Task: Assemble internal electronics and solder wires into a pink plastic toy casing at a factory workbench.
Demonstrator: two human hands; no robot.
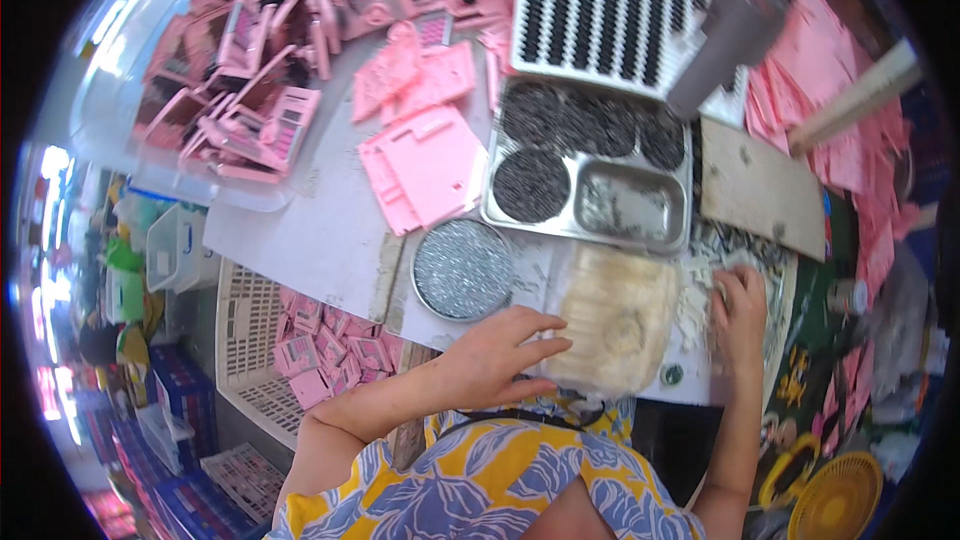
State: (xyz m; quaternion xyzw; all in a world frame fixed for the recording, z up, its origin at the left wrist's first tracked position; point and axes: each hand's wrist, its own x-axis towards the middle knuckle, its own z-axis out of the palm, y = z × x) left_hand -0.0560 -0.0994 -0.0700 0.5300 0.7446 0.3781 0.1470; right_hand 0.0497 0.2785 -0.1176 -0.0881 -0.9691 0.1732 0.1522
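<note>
My left hand (497, 355) lies flat on the near left edge of a clear plastic bag (617, 318) full of pale, cream-coloured pieces, fingers stretched toward it. My right hand (740, 312) is curled at the bag's right side, fingers closed among small white bits (693, 306) on the table; what it grips is too small to tell. Just left of the bag stands a round tin (463, 269) of silvery small parts. Behind the bag sits a metal compartment tray (678, 223) holding dark small parts.
Pink plastic parts (425, 162) lie on the white tabletop, with a clear bin (143, 168) of pink assembled cases at the back left. A white slotted rack (612, 8) stands at the back. A white crate (250, 325) with pink cases sits low left. A board (762, 190) lies right.
</note>
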